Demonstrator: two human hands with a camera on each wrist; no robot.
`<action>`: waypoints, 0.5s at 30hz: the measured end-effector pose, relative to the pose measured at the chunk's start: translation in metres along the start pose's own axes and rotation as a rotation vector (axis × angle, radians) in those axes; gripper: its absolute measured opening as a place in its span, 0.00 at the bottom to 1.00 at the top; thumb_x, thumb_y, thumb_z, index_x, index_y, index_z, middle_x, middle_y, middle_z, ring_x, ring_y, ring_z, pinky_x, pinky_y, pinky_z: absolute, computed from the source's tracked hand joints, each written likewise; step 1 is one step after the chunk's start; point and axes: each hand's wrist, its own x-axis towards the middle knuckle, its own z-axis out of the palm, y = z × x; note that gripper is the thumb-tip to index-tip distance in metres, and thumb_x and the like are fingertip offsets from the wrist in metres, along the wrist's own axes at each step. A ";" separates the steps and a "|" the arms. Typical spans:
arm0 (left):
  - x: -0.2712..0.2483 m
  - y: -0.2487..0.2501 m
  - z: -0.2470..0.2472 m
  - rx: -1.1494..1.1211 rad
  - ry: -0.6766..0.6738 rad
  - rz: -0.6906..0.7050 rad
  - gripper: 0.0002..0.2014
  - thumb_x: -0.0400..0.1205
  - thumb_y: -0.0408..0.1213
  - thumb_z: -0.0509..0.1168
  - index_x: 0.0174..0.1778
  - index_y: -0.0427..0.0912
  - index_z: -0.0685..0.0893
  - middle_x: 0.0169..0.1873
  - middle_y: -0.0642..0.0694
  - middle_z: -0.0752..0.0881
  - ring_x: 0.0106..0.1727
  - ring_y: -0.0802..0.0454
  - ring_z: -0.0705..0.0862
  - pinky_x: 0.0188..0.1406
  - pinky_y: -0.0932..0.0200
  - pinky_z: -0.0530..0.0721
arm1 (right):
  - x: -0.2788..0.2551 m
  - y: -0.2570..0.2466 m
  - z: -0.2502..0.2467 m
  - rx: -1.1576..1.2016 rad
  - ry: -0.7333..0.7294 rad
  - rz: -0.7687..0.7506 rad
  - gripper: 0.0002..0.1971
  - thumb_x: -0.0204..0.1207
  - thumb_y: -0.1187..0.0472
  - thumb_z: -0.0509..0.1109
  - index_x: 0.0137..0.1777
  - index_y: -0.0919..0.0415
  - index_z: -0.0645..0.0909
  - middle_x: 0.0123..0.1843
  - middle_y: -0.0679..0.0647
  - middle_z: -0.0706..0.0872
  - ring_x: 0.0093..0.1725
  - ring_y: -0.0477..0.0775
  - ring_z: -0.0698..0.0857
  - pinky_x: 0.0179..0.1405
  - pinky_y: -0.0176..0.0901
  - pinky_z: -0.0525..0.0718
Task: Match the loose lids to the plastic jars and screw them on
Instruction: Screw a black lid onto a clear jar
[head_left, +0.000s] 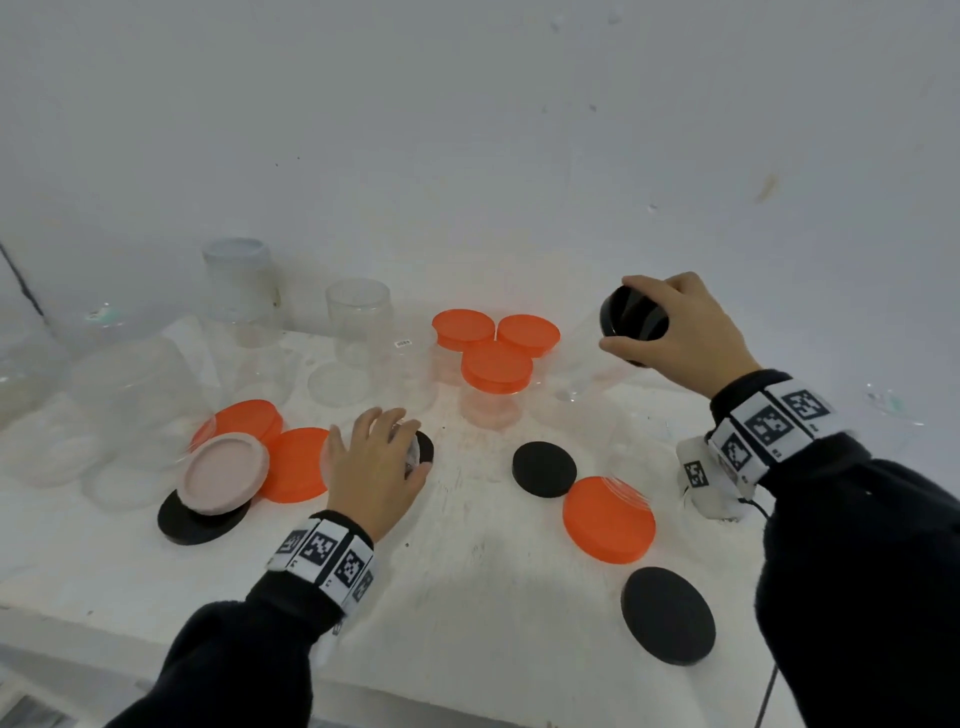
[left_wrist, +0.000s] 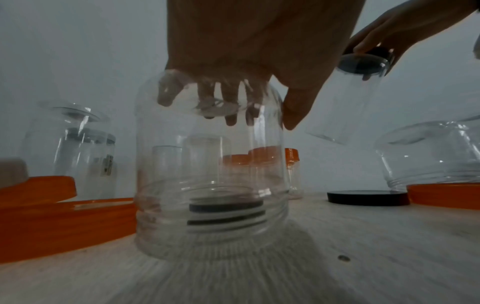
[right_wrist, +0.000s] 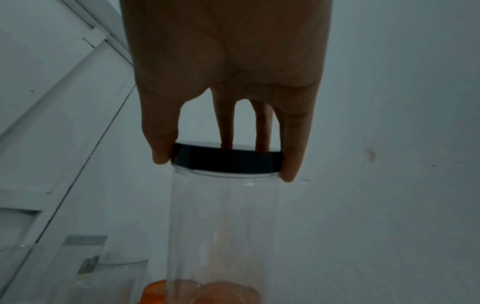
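Gripping from above, your right hand (head_left: 680, 325) has its fingers (right_wrist: 293, 156) curled round the black lid (right_wrist: 227, 159) of a tall clear jar (right_wrist: 223, 226), thumb on one side of the rim and the other fingers on the far side; that jar is tilted, with its base over the tabletop (head_left: 467, 571) at the far right, and you cannot tell from these views whether the base touches the surface. Your left hand (head_left: 376, 467) sits on top of an upside-down clear jar (left_wrist: 210, 174), fingers spread and curled down over its base, the threaded mouth facing the tabletop. Seen through that jar's wall, a small black lid (left_wrist: 226, 205) lies just beyond it; from the head view this lid peeks out beside your fingertips. Just left of this hand two loose orange lids (head_left: 296, 462) lie overlapping, with a pale pink lid (head_left: 226, 473) propped on a black lid (head_left: 200, 519) in front of them. Three small jars with orange lids (head_left: 496, 366) already on stand clustered at the middle rear. Between your hands lies another black lid (head_left: 544, 467), touching a large orange lid (head_left: 608, 519), and one more black lid (head_left: 667, 613) lies nearer you. Open clear jars (head_left: 358, 317) stand at the rear left.
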 end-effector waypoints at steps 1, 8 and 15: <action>0.000 -0.001 0.002 0.000 0.013 0.004 0.22 0.77 0.49 0.66 0.67 0.47 0.78 0.71 0.48 0.75 0.75 0.43 0.67 0.68 0.30 0.64 | 0.003 0.004 0.003 -0.011 -0.009 0.013 0.35 0.67 0.43 0.75 0.74 0.46 0.69 0.68 0.54 0.70 0.64 0.57 0.75 0.59 0.54 0.79; 0.004 -0.003 0.007 0.023 0.072 0.015 0.22 0.67 0.44 0.76 0.57 0.46 0.84 0.61 0.45 0.84 0.66 0.38 0.78 0.58 0.25 0.73 | 0.026 0.036 0.026 -0.055 -0.110 0.092 0.35 0.67 0.44 0.76 0.74 0.45 0.69 0.68 0.55 0.68 0.64 0.61 0.75 0.60 0.56 0.79; 0.005 -0.004 0.009 0.031 0.107 0.031 0.22 0.65 0.42 0.78 0.55 0.46 0.85 0.58 0.45 0.85 0.63 0.37 0.80 0.55 0.25 0.75 | 0.051 0.055 0.036 -0.116 -0.264 0.134 0.38 0.66 0.44 0.77 0.75 0.47 0.68 0.70 0.58 0.66 0.65 0.66 0.74 0.64 0.61 0.78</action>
